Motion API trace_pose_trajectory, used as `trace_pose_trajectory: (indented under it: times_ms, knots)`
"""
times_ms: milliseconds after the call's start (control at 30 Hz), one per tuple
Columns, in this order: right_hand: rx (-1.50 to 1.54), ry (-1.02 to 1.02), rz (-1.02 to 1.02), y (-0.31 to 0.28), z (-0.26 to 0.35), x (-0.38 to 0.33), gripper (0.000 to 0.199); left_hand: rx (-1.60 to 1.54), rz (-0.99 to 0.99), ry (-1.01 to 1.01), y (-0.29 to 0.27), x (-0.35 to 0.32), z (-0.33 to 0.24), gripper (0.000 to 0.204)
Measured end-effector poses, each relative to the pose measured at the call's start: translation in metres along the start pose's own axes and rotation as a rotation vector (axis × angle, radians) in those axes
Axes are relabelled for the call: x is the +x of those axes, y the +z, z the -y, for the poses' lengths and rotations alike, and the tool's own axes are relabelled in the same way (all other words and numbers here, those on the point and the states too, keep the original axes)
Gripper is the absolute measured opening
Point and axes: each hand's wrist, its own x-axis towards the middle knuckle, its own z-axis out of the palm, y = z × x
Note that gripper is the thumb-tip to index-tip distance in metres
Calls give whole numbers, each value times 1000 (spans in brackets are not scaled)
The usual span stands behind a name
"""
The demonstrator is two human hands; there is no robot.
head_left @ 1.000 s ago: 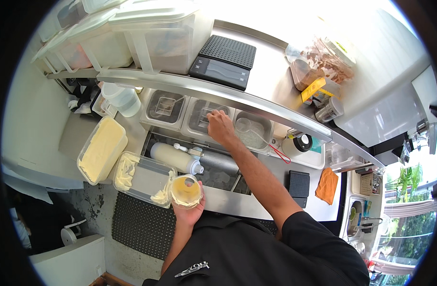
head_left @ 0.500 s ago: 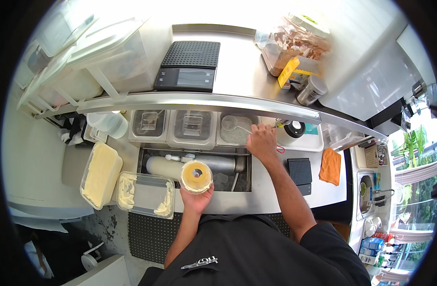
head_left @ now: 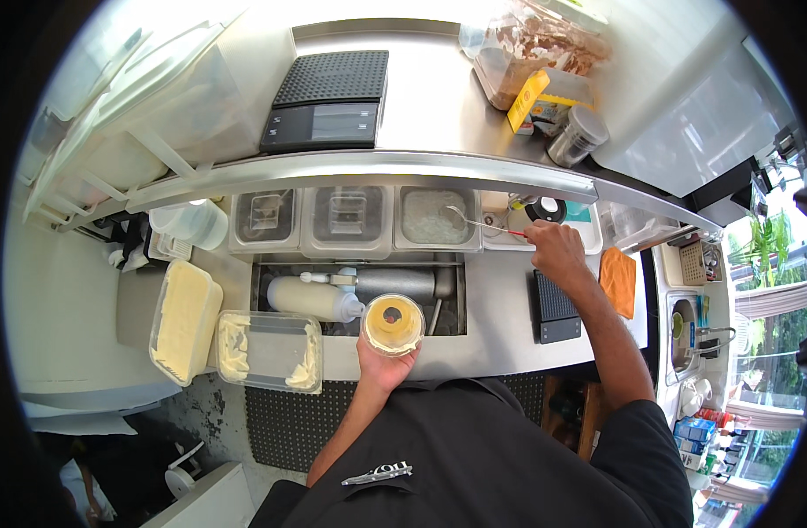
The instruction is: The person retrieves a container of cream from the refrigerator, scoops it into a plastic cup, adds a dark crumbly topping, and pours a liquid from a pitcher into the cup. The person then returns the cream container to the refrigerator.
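Note:
In my left hand (head_left: 387,365) is a clear round cup (head_left: 394,324), held near the counter's front edge. Pale cream rings its inner wall, with yellow below and a dark spot in the middle. My right hand (head_left: 557,251) is closed on the red end of a thin long-handled spoon (head_left: 493,227). The spoon's head is over a clear tub (head_left: 438,242) of whitish, wet-looking contents; whether it touches them I cannot tell. Behind the cup, a white squeeze bottle (head_left: 311,300) and a metal cylinder (head_left: 394,283) lie in a recessed ice well (head_left: 460,326).
Two lidded tubs (head_left: 346,220) stand left of the whitish one. Cream containers (head_left: 185,326) sit at the left. A small black scale (head_left: 556,304) and an orange cloth (head_left: 618,282) lie right. The steel shelf edge (head_left: 359,169) crosses overhead, carrying a larger scale (head_left: 324,101).
My right hand has moved right, away from the whitish tub, and now grips the spoon's red end. The round scoop head seen in that tub no longer shows. The cup sits farther right in view.

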Motion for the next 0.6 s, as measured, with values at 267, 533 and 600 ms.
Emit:
trace_pose_trajectory:
  times_ms: [267, 533, 600]
  knots:
    - [501, 136, 41, 75, 4, 5, 9, 38, -71, 35, 6, -1, 7, 49]
    - [1341, 531, 397, 115, -10, -3, 8, 126, -85, 70, 4, 14, 3, 57]
    - [1418, 559, 371, 120, -12, -10, 9, 112, -186, 98, 16, 19, 8, 53]
